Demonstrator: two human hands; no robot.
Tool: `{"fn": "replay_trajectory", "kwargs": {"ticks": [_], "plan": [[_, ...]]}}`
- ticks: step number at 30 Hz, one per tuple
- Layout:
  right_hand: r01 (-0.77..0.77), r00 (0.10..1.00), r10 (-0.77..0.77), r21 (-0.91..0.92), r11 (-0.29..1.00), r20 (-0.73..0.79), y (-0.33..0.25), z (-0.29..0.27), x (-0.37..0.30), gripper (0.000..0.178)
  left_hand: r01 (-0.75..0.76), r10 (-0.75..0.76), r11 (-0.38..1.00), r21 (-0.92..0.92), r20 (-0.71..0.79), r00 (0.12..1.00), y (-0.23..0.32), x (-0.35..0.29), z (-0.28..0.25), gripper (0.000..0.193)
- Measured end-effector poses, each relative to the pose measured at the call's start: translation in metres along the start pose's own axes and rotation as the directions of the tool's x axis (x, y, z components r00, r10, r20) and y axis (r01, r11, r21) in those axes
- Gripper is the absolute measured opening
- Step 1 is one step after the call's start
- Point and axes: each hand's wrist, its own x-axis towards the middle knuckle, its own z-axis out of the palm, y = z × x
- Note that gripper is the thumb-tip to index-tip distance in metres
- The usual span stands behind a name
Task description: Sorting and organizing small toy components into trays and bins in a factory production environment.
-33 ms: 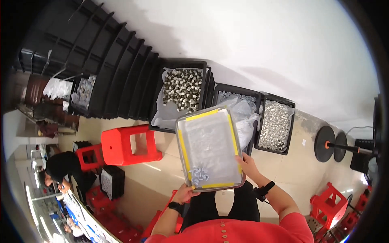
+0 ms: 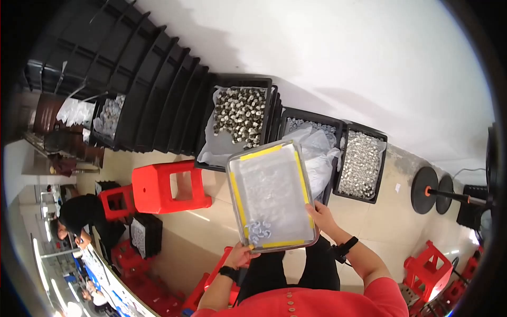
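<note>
A shallow rectangular tray (image 2: pixel 269 193) with a pale grey bottom and yellow strips along its inner edges is held in front of me, slightly tilted. A small cluster of bluish-grey curved pieces (image 2: pixel 259 231) lies in its near left corner. My left hand (image 2: pixel 240 255) is closed on that corner, thumb over the rim. My right hand (image 2: pixel 322 217) grips the right side near the front, its thumb on top and the other fingers mostly hidden beneath.
Past the tray, black crates along the wall hold dark-and-white pieces (image 2: pixel 240 116), a white plastic bag (image 2: pixel 314 158) and silvery pieces (image 2: pixel 360 164). A red stool (image 2: pixel 153 187) stands left, another (image 2: pixel 426 267) right, near black weight discs (image 2: pixel 424 190). A person (image 2: pixel 84 216) bends over a bench at left.
The tray and both my hands have shifted very slightly to the left. My hold on the tray looks the same.
</note>
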Motion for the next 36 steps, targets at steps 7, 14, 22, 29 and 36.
{"fn": "replay_trajectory", "kwargs": {"ticks": [7, 14, 22, 29, 36], "plan": [[-0.212, 0.973, 0.195, 0.141, 0.967, 0.120, 0.067, -0.013, 0.038, 0.035, -0.084, 0.058, 0.987, -0.134, -0.182, 0.982, -0.069, -0.025, -0.039, 0.038], [-0.182, 0.983, 0.164, -0.624, 0.760, -0.087, 0.206, -0.078, 0.154, 0.035, -0.112, 0.075, 0.988, -0.106, -0.301, 0.951, -0.105, -0.014, -0.067, 0.033], [0.172, 0.970, -0.209, -0.954, 0.245, 0.121, 0.216, -0.073, 0.284, 0.078, -0.151, 0.088, 0.979, -0.137, -0.381, 0.920, -0.128, 0.030, -0.072, 0.033], [0.249, 0.910, -0.298, -0.954, -0.165, 0.289, 0.242, -0.074, 0.358, 0.082, -0.048, 0.063, 0.998, 0.048, -0.411, 0.909, -0.127, 0.073, -0.064, 0.026], [0.481, 0.829, -0.417, -0.855, 0.193, 0.372, 0.222, -0.111, 0.363, 0.026, -0.017, 0.073, 0.986, 0.167, -0.338, 0.938, -0.112, 0.117, -0.082, 0.026]]}}
